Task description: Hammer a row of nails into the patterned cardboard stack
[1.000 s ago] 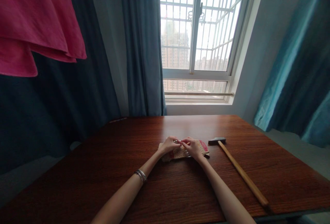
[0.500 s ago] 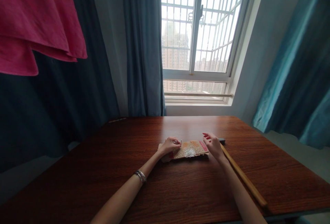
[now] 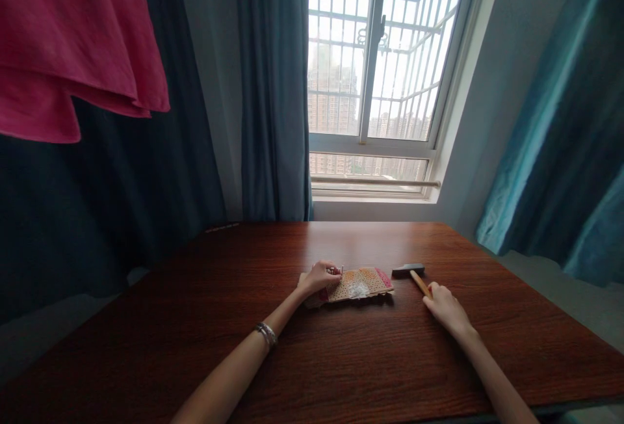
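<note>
My left hand (image 3: 322,277) rests at the left end of a flat, dotted board (image 3: 368,281) with pink, orange and white patches. Its thumb and fingers pinch a thin upright nail (image 3: 342,270), partly hidden by the fingertips. To the right, my right hand (image 3: 446,307) is wrapped around the wooden handle of a hammer (image 3: 408,270). The hammer's dark head lies close to the tabletop, just past the board's right end. Most of the handle is covered by my hand and forearm.
Both arms are over a brown wooden table (image 3: 195,326). Its far edge faces a barred window (image 3: 370,86). Blue curtains (image 3: 273,99) hang on either side, and a pink cloth (image 3: 82,40) hangs at the upper left.
My right hand has moved from above the board's right end to the right and closed on the hammer's handle. The hammer's head is now fully visible. My left hand stays in place.
</note>
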A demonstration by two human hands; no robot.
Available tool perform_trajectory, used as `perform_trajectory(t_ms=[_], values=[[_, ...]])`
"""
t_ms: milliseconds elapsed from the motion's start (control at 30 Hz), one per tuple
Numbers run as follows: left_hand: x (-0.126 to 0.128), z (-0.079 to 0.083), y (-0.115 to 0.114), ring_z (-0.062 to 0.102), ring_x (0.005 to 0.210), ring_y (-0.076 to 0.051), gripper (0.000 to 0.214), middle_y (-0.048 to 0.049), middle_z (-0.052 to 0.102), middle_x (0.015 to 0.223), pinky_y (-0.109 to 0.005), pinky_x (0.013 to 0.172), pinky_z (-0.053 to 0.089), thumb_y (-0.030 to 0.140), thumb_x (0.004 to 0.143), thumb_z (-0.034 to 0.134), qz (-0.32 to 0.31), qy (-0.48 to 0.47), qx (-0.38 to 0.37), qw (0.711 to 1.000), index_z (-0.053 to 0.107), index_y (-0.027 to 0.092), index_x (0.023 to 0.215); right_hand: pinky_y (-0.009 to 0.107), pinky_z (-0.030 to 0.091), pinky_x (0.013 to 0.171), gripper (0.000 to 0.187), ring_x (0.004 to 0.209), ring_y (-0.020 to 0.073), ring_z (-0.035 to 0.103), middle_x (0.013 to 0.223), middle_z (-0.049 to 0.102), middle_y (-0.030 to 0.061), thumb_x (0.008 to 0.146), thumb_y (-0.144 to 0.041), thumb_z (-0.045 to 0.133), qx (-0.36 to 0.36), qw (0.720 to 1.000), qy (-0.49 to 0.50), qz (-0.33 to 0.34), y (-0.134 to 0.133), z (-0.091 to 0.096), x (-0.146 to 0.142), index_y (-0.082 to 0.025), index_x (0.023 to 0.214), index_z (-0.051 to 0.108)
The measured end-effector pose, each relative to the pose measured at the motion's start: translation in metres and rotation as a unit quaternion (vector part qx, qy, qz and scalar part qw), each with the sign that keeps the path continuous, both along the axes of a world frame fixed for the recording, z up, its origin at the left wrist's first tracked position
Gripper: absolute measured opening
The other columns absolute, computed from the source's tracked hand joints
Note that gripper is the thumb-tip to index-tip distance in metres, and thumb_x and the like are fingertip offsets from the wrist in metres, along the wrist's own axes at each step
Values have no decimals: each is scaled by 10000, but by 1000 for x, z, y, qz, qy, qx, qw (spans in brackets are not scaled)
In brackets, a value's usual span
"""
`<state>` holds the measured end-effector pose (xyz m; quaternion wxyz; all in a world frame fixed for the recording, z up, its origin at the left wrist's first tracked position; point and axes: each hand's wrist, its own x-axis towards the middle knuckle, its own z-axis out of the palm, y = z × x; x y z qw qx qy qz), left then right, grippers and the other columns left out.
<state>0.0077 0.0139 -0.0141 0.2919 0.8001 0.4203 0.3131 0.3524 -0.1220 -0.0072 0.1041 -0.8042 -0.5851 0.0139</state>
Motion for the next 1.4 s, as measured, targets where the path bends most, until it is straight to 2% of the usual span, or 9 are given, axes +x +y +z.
perform_trajectory(t_ms=[233,367,433,533,600,667,867,1167,1400], values=[[-1,-2,1,573,700,-154,246,-19,663,733,-214,656,403,337,627,600,-3,-9,-4,1000,693,137,734,291,395,685,295,803,220,591,873,570,107,830,-289,345,54,998,13,16,2,-8,-4,-153,1017,528],[-1,-1,1,576,703,-155,244,-19,666,737,-214,653,404,340,626,603,-5,-18,-7,1000,690,136,729,267,408,637,295,767,199,578,833,575,97,812,-311,364,128,981,140,36,10,12,-22,-143,979,541],[-1,0,0,579,708,-157,244,-20,668,743,-214,655,405,340,625,605,-5,-20,-7,1000,688,135,728,235,401,530,274,620,152,554,746,572,65,806,-331,353,118,954,267,68,13,30,-38,-143,862,545],[-1,1,-1,585,714,-157,243,-20,670,750,-212,657,408,341,624,610,-8,-22,-12,1000,687,136,729,186,336,381,253,444,72,458,738,557,32,790,-331,343,61,890,442,97,14,57,-66,-148,831,513],[-1,1,-2,588,720,-158,240,-18,671,753,-211,660,409,341,624,612,-7,-23,-13,1000,687,140,731,163,327,351,250,404,47,421,714,551,9,766,-330,397,27,862,485,146,13,72,-84,-150,882,527],[-1,1,-2,588,723,-160,234,-15,672,746,-213,667,409,342,625,613,-5,-22,-10,1000,689,145,724,159,327,322,274,383,40,399,688,534,-4,764,-323,419,5,850,490,194,12,82,-101,-144,929,543],[-1,2,-1,587,725,-164,236,-21,673,740,-221,668,412,347,624,620,-9,-16,-4,1000,688,144,724,147,342,299,363,375,37,396,661,521,-6,801,-273,414,-4,854,476,211,22,95,-139,-147,1122,527],[0,-2,0,582,698,-152,217,-17,665,717,-208,624,402,327,640,603,-20,-30,-2,999,676,134,707,119,341,314,267,373,24,390,618,522,-19,794,-269,433,-13,872,436,224,22,101,-156,-162,990,579],[-1,0,-1,585,708,-155,218,-22,670,734,-209,637,409,328,632,611,-20,-31,-5,999,680,138,713,138,332,287,294,356,28,377,630,486,-24,797,-295,421,-1,862,449,237,19,98,-158,-164,1017,566]])
